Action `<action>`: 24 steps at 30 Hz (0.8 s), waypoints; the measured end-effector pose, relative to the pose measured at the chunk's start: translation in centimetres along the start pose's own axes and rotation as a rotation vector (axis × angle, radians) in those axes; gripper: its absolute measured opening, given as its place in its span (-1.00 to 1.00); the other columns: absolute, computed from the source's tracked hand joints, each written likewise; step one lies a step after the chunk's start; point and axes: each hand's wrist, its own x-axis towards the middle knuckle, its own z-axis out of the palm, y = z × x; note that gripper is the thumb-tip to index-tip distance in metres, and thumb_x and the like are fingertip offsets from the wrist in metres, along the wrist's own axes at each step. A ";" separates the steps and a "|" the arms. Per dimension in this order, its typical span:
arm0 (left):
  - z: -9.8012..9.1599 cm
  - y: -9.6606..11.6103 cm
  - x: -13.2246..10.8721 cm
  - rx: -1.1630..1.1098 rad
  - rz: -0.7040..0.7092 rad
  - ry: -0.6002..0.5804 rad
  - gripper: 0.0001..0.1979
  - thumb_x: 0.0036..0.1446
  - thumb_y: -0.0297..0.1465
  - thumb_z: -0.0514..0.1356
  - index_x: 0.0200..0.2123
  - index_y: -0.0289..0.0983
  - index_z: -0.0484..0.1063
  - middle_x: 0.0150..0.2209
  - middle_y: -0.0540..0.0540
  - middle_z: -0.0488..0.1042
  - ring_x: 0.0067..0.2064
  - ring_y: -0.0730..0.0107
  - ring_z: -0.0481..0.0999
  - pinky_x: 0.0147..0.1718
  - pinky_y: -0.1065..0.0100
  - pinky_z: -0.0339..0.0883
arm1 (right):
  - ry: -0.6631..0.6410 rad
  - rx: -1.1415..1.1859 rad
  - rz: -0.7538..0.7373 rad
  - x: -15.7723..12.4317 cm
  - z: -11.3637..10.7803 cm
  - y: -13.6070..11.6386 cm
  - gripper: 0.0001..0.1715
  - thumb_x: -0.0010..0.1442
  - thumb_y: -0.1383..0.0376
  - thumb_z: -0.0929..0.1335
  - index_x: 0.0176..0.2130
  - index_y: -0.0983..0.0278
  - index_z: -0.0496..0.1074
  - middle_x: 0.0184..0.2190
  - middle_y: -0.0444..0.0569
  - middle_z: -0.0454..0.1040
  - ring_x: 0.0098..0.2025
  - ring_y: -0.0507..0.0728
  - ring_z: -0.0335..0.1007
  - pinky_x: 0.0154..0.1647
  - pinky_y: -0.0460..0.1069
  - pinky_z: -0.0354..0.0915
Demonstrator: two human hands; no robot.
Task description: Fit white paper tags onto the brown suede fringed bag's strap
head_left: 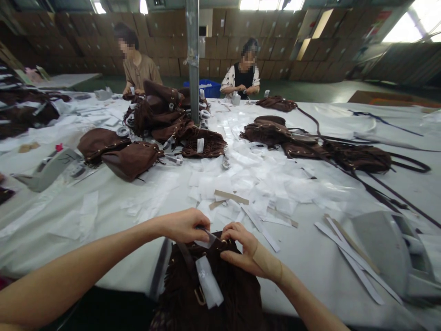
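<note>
A dark brown fringed suede bag (pixel 220 294) lies at the near edge of the white table (pixel 310 257), right in front of me. My left hand (pixel 182 225) is closed at the bag's top edge, pinching a strip of clear plastic wrap (pixel 206 239). My right hand (pixel 241 248) is closed too, its fingertips gripping the bag's rim beside a metal fitting. A piece of clear plastic wrapping (pixel 210 280) hangs down over the bag's strap and buckle.
Paper and plastic scraps (pixel 248 179) litter the table's middle. Piles of brown bags lie at the left (pixel 131 156), centre (pixel 172 119) and right (pixel 344 154). A metal pole (pixel 193 59) rises mid-table. Two people work at the far side. Grey forms (pixel 389 248) lie nearby.
</note>
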 end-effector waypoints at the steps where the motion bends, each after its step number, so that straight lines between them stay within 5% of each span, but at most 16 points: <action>1: 0.0 -0.4 0.1 -0.009 -0.003 0.005 -0.85 0.08 -0.38 0.15 -0.46 -0.33 0.42 -0.60 0.09 0.25 -0.49 0.52 0.21 -0.51 0.48 0.05 | 0.008 -0.004 0.015 0.0 0.0 0.3 -0.85 0.07 0.32 0.44 -0.29 0.23 0.42 -0.25 -0.04 0.38 -0.14 0.14 0.27 -0.06 0.04 0.25; 8: -0.3 -2.7 1.3 -0.225 -0.094 -0.071 -0.79 0.08 -0.29 0.13 -0.50 -0.32 0.35 -0.61 0.10 0.17 -0.53 0.52 0.13 -0.56 0.45 -0.01 | 0.008 0.094 0.048 -0.1 -0.3 1.9 -0.81 0.18 0.24 0.36 -0.18 0.21 0.47 -0.20 -0.03 0.38 -0.11 0.14 0.28 0.00 0.05 0.24; 13: -0.1 -4.4 1.8 -0.372 -0.146 -0.003 -0.71 0.10 -0.22 0.11 -0.52 -0.31 0.32 -0.62 0.09 0.20 -0.56 0.52 0.15 -0.56 0.44 0.01 | -0.007 0.111 0.090 -0.3 0.1 2.5 -0.68 0.21 0.19 0.34 -0.03 0.17 0.43 -0.20 -0.05 0.37 -0.12 0.12 0.29 -0.01 0.04 0.24; 18: 0.3 -4.8 2.1 -0.313 -0.105 -0.021 -0.73 0.10 -0.25 0.11 -0.52 -0.31 0.33 -0.62 0.09 0.21 -0.54 0.52 0.17 -0.56 0.46 0.01 | 0.129 0.090 0.145 0.0 1.7 2.8 -0.82 0.23 0.19 0.32 -0.24 0.23 0.46 -0.27 -0.05 0.35 -0.17 0.12 0.28 -0.09 0.02 0.24; 24: 0.5 -4.6 0.9 -0.298 -0.143 -0.007 -0.74 0.11 -0.25 0.11 -0.50 -0.31 0.32 -0.62 0.10 0.16 -0.55 0.53 0.12 -0.59 0.46 -0.04 | 0.092 0.058 0.081 -0.6 2.0 2.2 -0.89 0.11 0.34 0.38 -0.28 0.24 0.39 -0.22 -0.03 0.33 -0.12 0.14 0.25 -0.05 0.05 0.22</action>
